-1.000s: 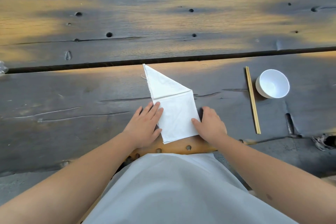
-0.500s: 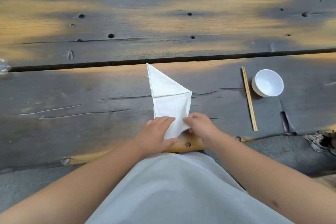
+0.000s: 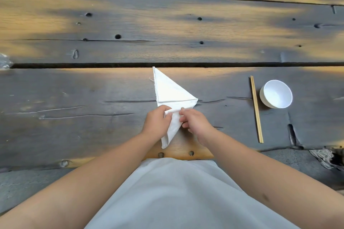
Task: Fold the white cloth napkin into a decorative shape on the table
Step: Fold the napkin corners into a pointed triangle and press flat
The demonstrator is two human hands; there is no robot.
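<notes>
The white cloth napkin [image 3: 171, 93] lies on the dark plank table [image 3: 93, 109] near its front edge. Its far part is a flat triangle pointing away from me. Its near part is lifted off the wood and hangs in a narrow point toward the table's edge. My left hand [image 3: 156, 122] pinches the raised fold from the left. My right hand [image 3: 195, 121] pinches the same fold from the right, fingertips almost touching the left ones. The cloth under both hands is hidden.
A pair of wooden chopsticks [image 3: 256, 108] lies to the right of the napkin, with a white bowl [image 3: 276, 93] just beyond them. A dark gap between planks [image 3: 111, 65] runs across behind the napkin. A rag [image 3: 323, 156] lies at the right, below the table's edge.
Both hands came off the napkin's side edges, met at its middle and picked the near half up; that half went from a flat square to a narrow hanging point.
</notes>
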